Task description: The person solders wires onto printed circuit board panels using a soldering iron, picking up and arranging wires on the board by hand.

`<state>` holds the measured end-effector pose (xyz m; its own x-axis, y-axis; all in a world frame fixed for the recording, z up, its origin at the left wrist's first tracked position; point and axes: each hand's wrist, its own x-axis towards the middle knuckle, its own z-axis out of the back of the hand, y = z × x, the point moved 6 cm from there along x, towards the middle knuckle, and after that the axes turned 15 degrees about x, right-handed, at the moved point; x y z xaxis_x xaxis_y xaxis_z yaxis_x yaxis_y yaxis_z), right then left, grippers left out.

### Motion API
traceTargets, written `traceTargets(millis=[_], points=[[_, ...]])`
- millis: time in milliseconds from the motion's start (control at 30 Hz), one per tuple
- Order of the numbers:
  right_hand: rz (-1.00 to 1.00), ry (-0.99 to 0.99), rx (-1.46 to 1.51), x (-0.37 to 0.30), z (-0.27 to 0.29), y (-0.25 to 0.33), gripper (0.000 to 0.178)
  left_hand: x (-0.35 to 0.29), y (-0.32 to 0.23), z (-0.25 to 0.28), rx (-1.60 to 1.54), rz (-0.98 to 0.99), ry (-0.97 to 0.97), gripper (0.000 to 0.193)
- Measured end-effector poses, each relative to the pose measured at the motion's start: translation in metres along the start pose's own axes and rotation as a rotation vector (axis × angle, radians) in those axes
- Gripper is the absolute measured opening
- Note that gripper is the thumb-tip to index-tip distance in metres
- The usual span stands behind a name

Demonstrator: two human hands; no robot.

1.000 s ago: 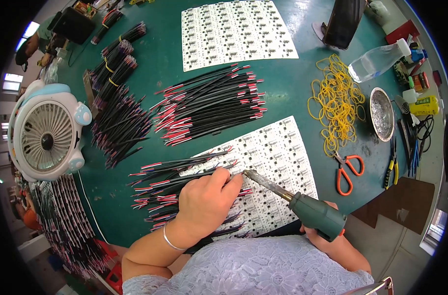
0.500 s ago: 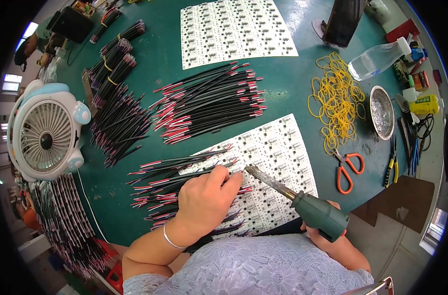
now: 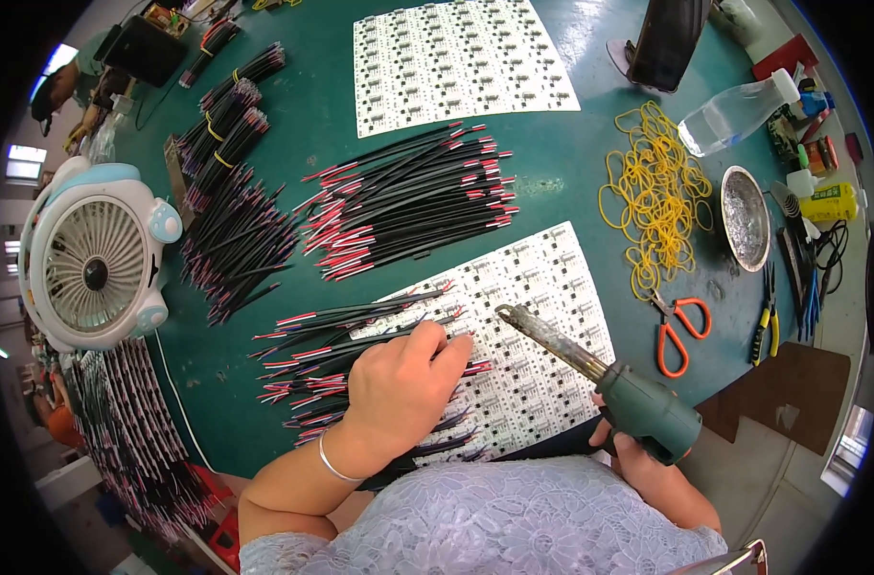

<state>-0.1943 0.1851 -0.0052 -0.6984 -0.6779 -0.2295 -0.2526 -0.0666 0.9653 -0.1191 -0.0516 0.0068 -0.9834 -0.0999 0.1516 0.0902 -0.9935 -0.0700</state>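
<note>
Pointing up-left, soldering iron (image 3: 590,369) lies diagonal.

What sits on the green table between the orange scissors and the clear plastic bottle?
In the head view, a loose heap of yellow rubber bands lies between the orange scissors and the bottle; a small metal dish sits just right of them.

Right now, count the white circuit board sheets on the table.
2. One circuit board sheet lies at the far middle of the green table; the other circuit board sheet is under the left hand and soldering iron. More may be hidden.
</note>
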Motion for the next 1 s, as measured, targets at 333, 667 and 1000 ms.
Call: traceTargets(millis=[333, 667, 1000], points=[[0.071, 0.055, -0.071, -0.005, -0.001, -0.005, 0.02, 0.0, 0.004, -0.002, -0.07, -0.048, -0.068, 0.023], [-0.047, 0.03, -0.289, -0.011, 0.001, -0.012, 0.022, 0.001, 0.005, -0.003, -0.075, -0.046, -0.069, 0.022], [0.161, 0.213, -0.469, 0.0, -0.01, 0.006, 0.015, 0.001, 0.004, -0.003, -0.082, -0.049, -0.076, 0.023]])
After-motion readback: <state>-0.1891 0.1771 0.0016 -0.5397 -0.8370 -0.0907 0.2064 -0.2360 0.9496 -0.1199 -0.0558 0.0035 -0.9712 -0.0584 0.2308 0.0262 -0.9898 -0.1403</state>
